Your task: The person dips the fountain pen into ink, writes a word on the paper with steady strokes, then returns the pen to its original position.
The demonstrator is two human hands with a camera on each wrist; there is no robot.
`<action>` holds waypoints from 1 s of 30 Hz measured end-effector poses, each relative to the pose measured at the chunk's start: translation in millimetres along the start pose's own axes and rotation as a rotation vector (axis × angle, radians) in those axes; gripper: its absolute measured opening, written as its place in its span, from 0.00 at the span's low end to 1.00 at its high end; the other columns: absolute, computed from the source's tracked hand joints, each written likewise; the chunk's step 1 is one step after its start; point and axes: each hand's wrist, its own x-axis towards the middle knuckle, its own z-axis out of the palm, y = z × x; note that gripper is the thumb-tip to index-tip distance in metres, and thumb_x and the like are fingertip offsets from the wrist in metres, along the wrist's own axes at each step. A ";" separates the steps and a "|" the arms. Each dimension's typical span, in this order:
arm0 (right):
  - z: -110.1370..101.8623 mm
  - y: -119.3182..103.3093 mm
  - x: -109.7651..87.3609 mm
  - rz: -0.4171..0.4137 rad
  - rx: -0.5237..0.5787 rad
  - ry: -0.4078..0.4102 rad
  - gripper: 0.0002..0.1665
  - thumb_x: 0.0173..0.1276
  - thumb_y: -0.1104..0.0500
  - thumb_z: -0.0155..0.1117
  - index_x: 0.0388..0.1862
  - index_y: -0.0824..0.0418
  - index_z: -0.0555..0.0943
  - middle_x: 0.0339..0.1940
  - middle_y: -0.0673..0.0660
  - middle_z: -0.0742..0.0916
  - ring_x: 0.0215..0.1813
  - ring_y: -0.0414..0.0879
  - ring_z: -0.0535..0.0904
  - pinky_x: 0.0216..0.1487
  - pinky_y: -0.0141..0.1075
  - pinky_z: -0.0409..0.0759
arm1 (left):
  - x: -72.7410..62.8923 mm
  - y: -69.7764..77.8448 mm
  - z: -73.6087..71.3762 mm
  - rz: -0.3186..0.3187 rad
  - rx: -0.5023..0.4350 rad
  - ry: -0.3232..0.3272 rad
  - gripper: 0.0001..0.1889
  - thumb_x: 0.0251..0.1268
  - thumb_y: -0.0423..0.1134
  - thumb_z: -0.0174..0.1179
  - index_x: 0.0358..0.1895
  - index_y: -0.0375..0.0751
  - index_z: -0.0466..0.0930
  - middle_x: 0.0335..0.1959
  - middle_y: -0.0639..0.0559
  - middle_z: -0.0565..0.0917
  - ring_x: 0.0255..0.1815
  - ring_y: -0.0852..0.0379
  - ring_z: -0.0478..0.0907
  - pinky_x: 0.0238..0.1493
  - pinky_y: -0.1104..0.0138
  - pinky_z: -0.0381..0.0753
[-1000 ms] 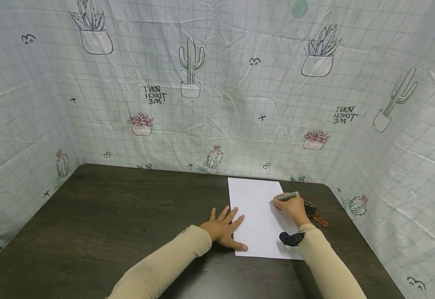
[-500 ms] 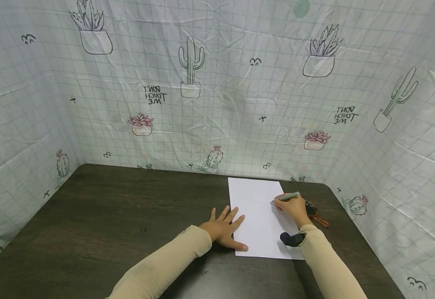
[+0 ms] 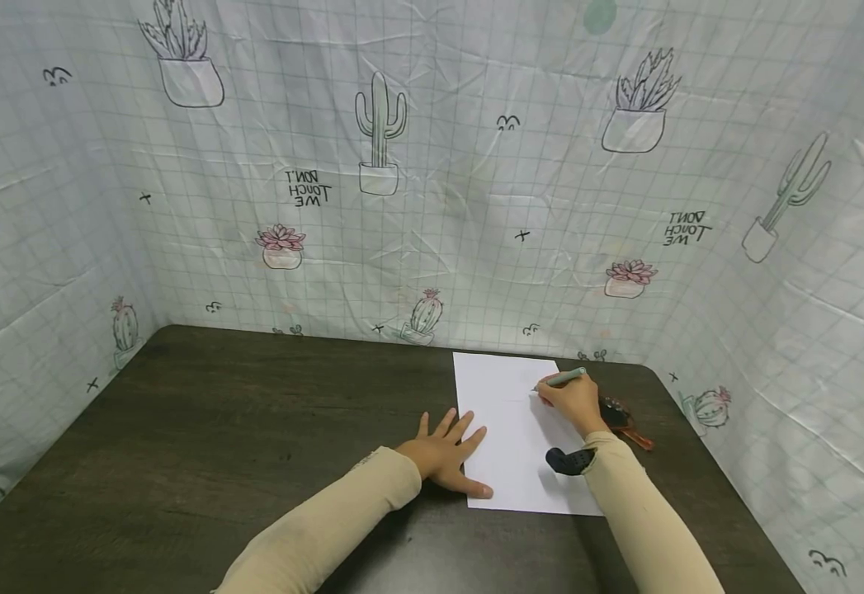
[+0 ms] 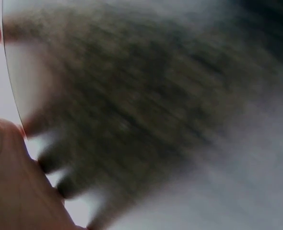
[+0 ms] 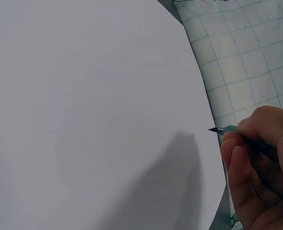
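Note:
A white sheet of paper lies on the dark table, with a faint thin line across its upper part. My left hand rests on its left edge, fingers spread. In the left wrist view that hand shows at the lower left beside a blurred dark surface. Over the upper right of the sheet, my right hand pinches a grey-green pen. The right wrist view shows the pen's dark pointed tip close over the paper, its shadow slightly apart from it.
Right of the sheet lies a dark object with an orange-brown end, partly hidden by the right hand. A black curved device sits at the right wrist. Grid-patterned cloth with cactus drawings surrounds the dark wooden table.
The right hand first slid slightly right with the pen, then moved up the sheet and a little left. The left hand and the paper have stayed put.

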 end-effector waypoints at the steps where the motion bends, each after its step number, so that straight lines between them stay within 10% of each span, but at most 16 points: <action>1: 1.5 -1.9 1.8 -0.001 0.000 0.005 0.08 0.60 0.57 0.65 0.30 0.61 0.87 0.20 0.51 0.86 0.26 0.42 0.79 0.32 0.34 0.75 | 0.4 -0.2 0.0 0.000 0.001 0.000 0.50 0.56 0.75 0.49 0.78 0.59 0.40 0.79 0.54 0.36 0.79 0.48 0.29 0.71 0.40 0.28; 30: 24.8 -9.2 11.1 0.074 -0.040 0.058 0.10 0.57 0.57 0.67 0.29 0.64 0.86 0.19 0.54 0.84 0.30 0.51 0.79 0.37 0.42 0.75 | 10.4 -4.2 7.8 -0.027 0.007 -0.003 0.51 0.52 0.79 0.48 0.77 0.66 0.39 0.79 0.59 0.34 0.79 0.51 0.29 0.71 0.41 0.28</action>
